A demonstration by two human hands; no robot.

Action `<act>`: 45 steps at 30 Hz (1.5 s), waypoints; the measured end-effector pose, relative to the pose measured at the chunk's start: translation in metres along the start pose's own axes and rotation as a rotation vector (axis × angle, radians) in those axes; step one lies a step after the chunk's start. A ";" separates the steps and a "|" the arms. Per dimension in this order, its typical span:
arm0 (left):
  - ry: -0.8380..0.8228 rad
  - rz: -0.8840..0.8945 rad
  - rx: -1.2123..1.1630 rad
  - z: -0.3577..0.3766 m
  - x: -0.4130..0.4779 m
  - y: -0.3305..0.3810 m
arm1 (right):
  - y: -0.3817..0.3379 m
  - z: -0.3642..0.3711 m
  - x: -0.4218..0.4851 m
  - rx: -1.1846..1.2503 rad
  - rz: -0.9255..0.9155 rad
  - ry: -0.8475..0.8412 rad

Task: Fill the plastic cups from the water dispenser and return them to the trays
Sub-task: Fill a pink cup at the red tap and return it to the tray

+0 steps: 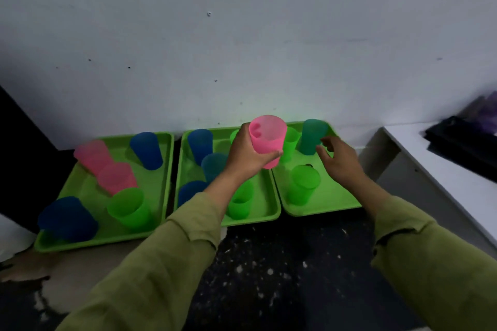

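1. The left tray (107, 243) carries a green cup (129, 207) near its front edge.
2. The left hand (247, 154) grips a pink cup (267, 137), held up over the seam between the middle tray (252, 219) and the right tray (336, 196).
3. The right hand (340, 160) hovers over the right tray with its fingers loosely spread, just beside a teal cup (312, 137) at the tray's far edge.

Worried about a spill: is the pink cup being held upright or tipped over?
Upright: the left hand grips the pink cup with its open mouth facing up. Water inside: cannot tell.
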State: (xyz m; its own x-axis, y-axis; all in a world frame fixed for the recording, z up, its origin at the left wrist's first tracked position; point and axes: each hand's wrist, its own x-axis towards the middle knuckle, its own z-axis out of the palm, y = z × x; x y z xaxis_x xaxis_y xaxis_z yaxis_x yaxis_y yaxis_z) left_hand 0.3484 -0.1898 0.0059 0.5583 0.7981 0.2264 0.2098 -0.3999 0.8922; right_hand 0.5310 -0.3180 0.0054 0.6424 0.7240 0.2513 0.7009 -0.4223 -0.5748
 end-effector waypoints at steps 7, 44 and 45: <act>0.152 -0.043 0.048 0.070 0.020 0.023 | 0.066 -0.017 0.043 0.046 -0.060 -0.100; 0.053 -0.435 0.108 0.274 -0.018 -0.001 | 0.230 -0.013 0.030 -0.188 -0.228 -0.633; 0.041 -0.441 0.119 0.272 -0.018 0.003 | 0.227 -0.016 0.031 -0.193 -0.214 -0.636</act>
State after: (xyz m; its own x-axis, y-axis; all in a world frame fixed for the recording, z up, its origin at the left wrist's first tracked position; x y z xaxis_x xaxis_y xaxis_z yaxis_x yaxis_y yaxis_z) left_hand 0.5566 -0.3279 -0.1021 0.3633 0.9199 -0.1480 0.5129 -0.0648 0.8560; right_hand 0.7153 -0.4000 -0.1043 0.2188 0.9562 -0.1947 0.8723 -0.2811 -0.4002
